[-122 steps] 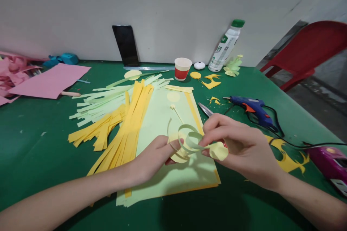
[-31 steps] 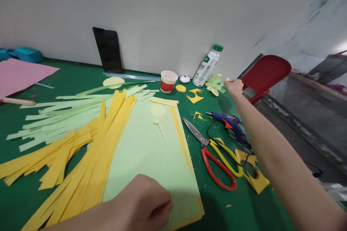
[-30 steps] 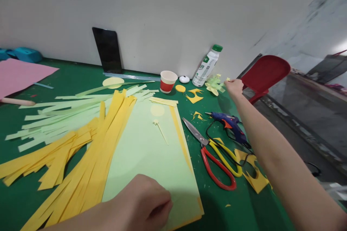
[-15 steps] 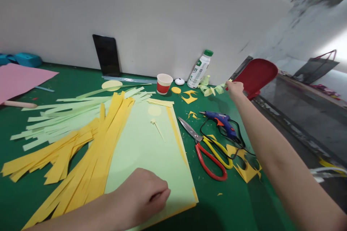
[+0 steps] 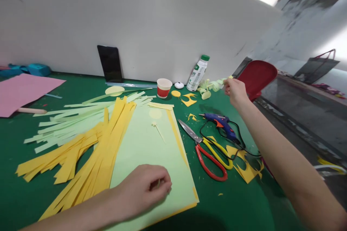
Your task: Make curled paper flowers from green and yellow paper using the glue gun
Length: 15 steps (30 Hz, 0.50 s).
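I see the left hand [image 5: 143, 188] loosely curled over the sheet [image 5: 148, 149]; whether it holds anything, I can't tell. Right of the bottle [image 5: 196, 75], the paper spray [image 5: 216, 86], likely light and crushable, best taken by its end, where the right hand [image 5: 234, 92] pinches it.

Paper curls [image 5: 216, 86] — pale green

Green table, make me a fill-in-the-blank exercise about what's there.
The leaning bottle has a ____ cap.
Besides yellow, the handles of the scissors are ____.
The paper sheet at far left is ____.
The hand at the pale green curls is the ____ one.
Missing words: green; red; pink; right.
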Motion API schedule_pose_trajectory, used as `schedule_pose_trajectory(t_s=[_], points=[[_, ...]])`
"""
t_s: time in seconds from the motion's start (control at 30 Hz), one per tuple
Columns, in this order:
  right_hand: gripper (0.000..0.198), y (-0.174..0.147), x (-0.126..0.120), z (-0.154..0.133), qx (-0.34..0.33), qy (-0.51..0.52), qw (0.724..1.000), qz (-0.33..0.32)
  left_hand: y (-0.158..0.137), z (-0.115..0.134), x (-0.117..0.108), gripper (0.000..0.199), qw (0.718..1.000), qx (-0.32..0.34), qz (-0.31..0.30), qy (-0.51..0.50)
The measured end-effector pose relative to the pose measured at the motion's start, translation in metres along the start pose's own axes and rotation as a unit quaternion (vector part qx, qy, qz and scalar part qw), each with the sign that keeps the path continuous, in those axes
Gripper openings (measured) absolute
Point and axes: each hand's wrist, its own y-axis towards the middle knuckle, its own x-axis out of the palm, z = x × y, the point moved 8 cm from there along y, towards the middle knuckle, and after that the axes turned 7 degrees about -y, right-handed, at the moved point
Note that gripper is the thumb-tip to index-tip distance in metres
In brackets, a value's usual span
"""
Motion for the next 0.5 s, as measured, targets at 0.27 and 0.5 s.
schedule_pose_trajectory(t_s=[0.27, 0.5], points=[[0.022, -0.152, 0.044, -0.07, 0.044, 0.305, 0.896, -0.319, -0.035, 0.07, -0.083, 0.011, 0.94, 0.175, 0.284, 0.07], [0.03, -0.229, 0.068, -0.086, 0.136, 0.342, 0.785, -0.498, -0.055, 0.09, -0.096, 0.028, 0.919, 0.221, 0.319, 0.069]])
